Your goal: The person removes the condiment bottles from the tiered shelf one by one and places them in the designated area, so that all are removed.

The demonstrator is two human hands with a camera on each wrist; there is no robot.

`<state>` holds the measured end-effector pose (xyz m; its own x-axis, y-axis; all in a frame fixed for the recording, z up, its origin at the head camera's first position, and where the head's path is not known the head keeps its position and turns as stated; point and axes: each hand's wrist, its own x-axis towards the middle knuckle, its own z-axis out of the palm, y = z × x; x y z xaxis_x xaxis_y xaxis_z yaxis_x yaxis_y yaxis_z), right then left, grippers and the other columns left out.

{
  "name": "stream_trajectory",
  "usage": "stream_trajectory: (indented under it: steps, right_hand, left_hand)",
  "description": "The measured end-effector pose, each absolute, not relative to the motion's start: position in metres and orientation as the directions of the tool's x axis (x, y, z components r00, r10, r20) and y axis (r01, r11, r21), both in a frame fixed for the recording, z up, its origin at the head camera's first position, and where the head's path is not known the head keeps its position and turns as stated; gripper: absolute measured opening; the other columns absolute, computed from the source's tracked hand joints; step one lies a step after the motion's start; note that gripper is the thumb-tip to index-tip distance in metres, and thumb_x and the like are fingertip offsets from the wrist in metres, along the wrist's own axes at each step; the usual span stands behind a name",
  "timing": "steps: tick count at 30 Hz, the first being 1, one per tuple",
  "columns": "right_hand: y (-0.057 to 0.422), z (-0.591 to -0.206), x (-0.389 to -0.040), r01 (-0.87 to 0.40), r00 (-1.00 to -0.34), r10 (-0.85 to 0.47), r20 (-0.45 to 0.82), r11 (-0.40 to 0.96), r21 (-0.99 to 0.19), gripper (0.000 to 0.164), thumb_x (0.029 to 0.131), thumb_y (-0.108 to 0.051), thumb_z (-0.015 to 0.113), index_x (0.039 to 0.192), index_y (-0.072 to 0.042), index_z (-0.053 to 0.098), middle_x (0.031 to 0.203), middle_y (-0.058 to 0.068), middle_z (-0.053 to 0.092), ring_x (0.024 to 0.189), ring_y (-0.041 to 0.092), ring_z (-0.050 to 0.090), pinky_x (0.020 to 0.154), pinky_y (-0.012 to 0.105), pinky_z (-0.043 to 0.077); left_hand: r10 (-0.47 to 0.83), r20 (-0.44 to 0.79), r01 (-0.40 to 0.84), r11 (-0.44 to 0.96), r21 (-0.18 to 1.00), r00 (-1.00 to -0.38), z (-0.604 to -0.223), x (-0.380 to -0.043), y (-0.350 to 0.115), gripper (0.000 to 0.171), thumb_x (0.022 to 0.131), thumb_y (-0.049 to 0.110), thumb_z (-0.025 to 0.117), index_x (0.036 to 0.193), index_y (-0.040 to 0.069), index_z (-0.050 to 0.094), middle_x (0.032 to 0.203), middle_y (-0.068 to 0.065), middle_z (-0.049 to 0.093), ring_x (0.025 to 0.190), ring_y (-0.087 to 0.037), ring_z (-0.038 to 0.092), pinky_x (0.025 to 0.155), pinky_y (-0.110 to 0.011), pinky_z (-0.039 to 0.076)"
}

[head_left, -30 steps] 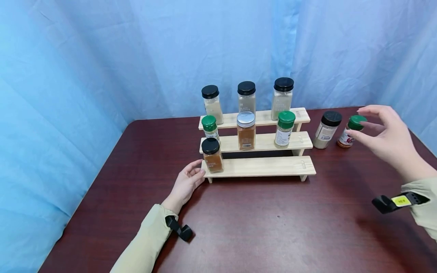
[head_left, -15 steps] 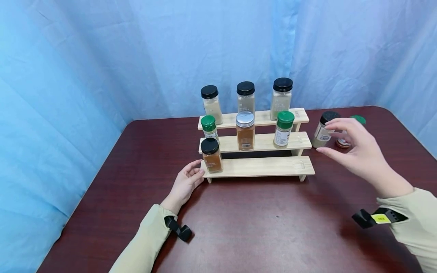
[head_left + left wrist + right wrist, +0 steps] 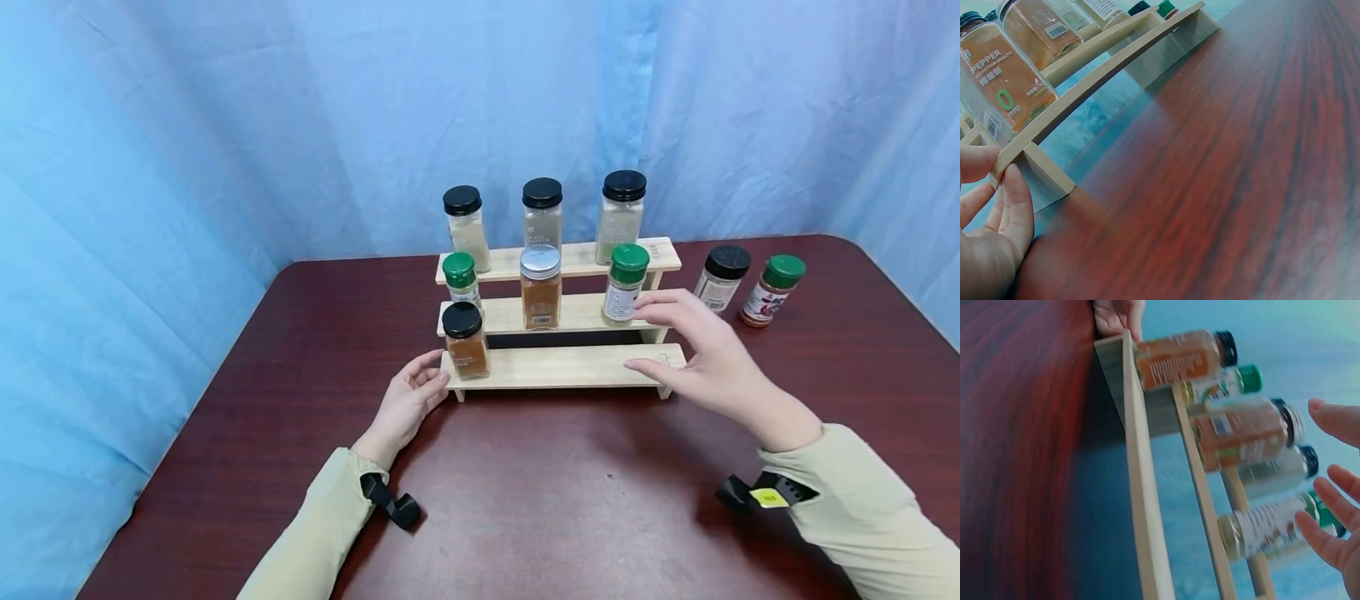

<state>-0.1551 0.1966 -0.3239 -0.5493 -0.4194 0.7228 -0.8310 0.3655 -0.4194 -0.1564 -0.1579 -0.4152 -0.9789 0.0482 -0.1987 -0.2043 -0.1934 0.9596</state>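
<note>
A three-step wooden spice rack (image 3: 570,367) stands on the table. My left hand (image 3: 405,404) pinches the left end of its lowest step; the left wrist view shows the thumb above and fingers (image 3: 1017,206) below the board. On that end sits a pepper jar (image 3: 467,346) with a black lid. My right hand (image 3: 701,358) holds nothing, its thumb and fingers spread apart before the rack's right end. Its fingertips overlap a green-capped spice jar (image 3: 621,300) on the middle step. Also on that step are a silver-lidded jar (image 3: 542,300) and a smaller green-capped jar (image 3: 460,271).
Three black-lidded jars, one at the left (image 3: 467,233), one central (image 3: 543,223) and one at the right (image 3: 621,221), line the top step. Right of the rack stand a black-capped jar (image 3: 718,287) and a green-capped jar (image 3: 765,300). Blue curtains (image 3: 375,125) hang behind the table (image 3: 525,500).
My right hand has moved left from the green-capped jar on the table to the rack's right end, without carrying anything. My left hand has stayed on the rack.
</note>
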Motion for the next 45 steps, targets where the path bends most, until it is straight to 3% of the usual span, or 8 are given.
stream_trajectory:
  steps: [7,12,17,21,32,39,45]
  right_hand:
    - [0.17,-0.329,-0.15,-0.839,-0.526,-0.517,0.676,0.446,-0.312,0.059,0.089,-0.054,0.05,0.108,0.0,0.062,0.112,0.014,0.056,0.104,0.024,0.051,0.098,0.01,0.031]
    - [0.148,-0.333,-0.153,-0.847,-0.507,-0.546,0.667,0.458,-0.268,0.056,0.091,-0.054,0.048,0.109,-0.003,0.063,0.111,0.012,0.057,0.102,0.026,0.055,0.091,0.029,0.043]
    - [0.127,-0.335,-0.157,-0.833,-0.533,-0.565,0.63,0.479,-0.275,0.047,0.083,-0.038,0.072,0.116,-0.005,0.061,0.114,0.013,0.056,0.105,0.028,0.055,0.089,0.044,0.047]
    - [0.111,-0.334,-0.16,-0.812,-0.572,-0.569,0.591,0.494,-0.309,0.052,0.074,-0.024,0.081,0.118,-0.006,0.06,0.116,0.014,0.054,0.105,0.027,0.054,0.09,0.043,0.047]
    - [0.072,-0.333,-0.168,-0.818,-0.569,-0.602,0.56,0.482,-0.313,0.057,0.077,-0.024,0.079,0.126,-0.008,0.054,0.12,0.015,0.051,0.104,0.026,0.053,0.086,0.039,0.049]
    - [0.06,-0.334,-0.172,-0.77,-0.637,-0.594,0.491,0.526,-0.362,0.061,0.08,-0.025,0.077,0.132,-0.012,0.05,0.125,0.014,0.048,0.111,0.027,0.052,0.091,0.04,0.049]
    - [0.054,-0.342,-0.178,-0.77,-0.636,-0.588,0.5,0.523,-0.364,0.061,0.079,-0.025,0.078,0.132,-0.011,0.05,0.126,0.015,0.047,0.107,0.027,0.053,0.087,0.04,0.05]
  left_hand:
    - [0.059,-0.198,-0.206,-0.197,0.958,-0.978,-0.417,-0.157,-0.157,0.049,0.094,-0.006,0.048,0.141,-0.001,0.035,0.087,0.007,0.056,0.073,-0.001,0.056,0.07,-0.016,0.049]
    - [0.057,-0.193,-0.201,-0.199,0.959,-0.979,-0.417,-0.157,-0.158,0.049,0.094,-0.006,0.048,0.141,-0.002,0.035,0.086,0.007,0.056,0.074,-0.001,0.056,0.07,-0.016,0.049]
    - [0.058,-0.192,-0.2,-0.197,0.96,-0.98,-0.416,-0.157,-0.158,0.049,0.094,-0.006,0.048,0.141,-0.002,0.035,0.086,0.007,0.056,0.073,-0.001,0.056,0.07,-0.016,0.049]
    - [0.06,-0.191,-0.199,-0.194,0.961,-0.98,-0.416,-0.157,-0.158,0.049,0.094,-0.006,0.048,0.141,-0.002,0.035,0.086,0.007,0.056,0.073,-0.001,0.056,0.07,-0.016,0.049]
    - [0.06,-0.191,-0.2,-0.194,0.96,-0.98,-0.416,-0.157,-0.157,0.049,0.094,-0.006,0.048,0.141,-0.002,0.035,0.086,0.008,0.055,0.073,0.0,0.056,0.07,-0.016,0.049]
    - [0.06,-0.195,-0.203,-0.179,0.963,-0.979,-0.415,-0.156,-0.158,0.049,0.094,-0.005,0.048,0.141,-0.002,0.035,0.086,0.007,0.055,0.073,0.0,0.056,0.07,-0.016,0.049]
    - [0.06,-0.191,-0.199,-0.181,0.963,-0.98,-0.415,-0.156,-0.158,0.049,0.094,-0.004,0.048,0.141,-0.002,0.035,0.086,0.007,0.055,0.073,-0.001,0.056,0.071,-0.016,0.049]
